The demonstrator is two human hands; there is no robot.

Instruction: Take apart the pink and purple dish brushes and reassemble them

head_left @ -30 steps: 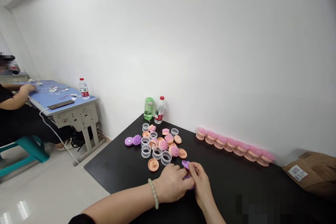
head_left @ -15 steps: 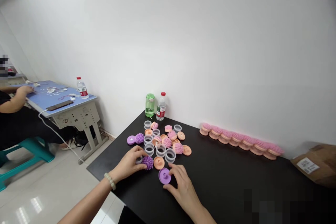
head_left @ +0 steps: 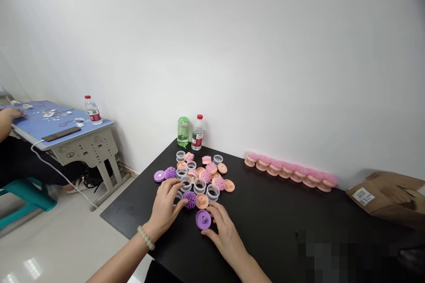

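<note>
My right hand (head_left: pixel 222 227) has its thumb and fingers around the rim of a purple round disc (head_left: pixel 203 219), a shallow cap with a peg at its middle. The disc lies on or just over the black table. My left hand (head_left: pixel 168 203) is spread over a clear plastic ring (head_left: pixel 178 196), which it partly hides. Its thumb is beside a purple bristle brush head (head_left: pixel 190 200); I cannot tell whether they touch. A peach disc (head_left: pixel 202 201) lies just beyond the purple disc. Further back are several clear rings (head_left: pixel 199 185), pink-bristled brush heads (head_left: pixel 218 182) and peach discs (head_left: pixel 229 185).
Assembled pink brushes (head_left: pixel 287 169) stand in a row along the wall. A brown paper bag (head_left: pixel 381 199) lies at right. A green bottle (head_left: pixel 183 131) and a water bottle (head_left: pixel 197 133) stand at the back corner. Another person's hand (head_left: pixel 13 113) is at a blue table (head_left: pixel 36 129).
The purple disc has shifted left with my right hand, now below the peach disc. My left hand has opened wider around the clear ring. The view has swung slightly right.
</note>
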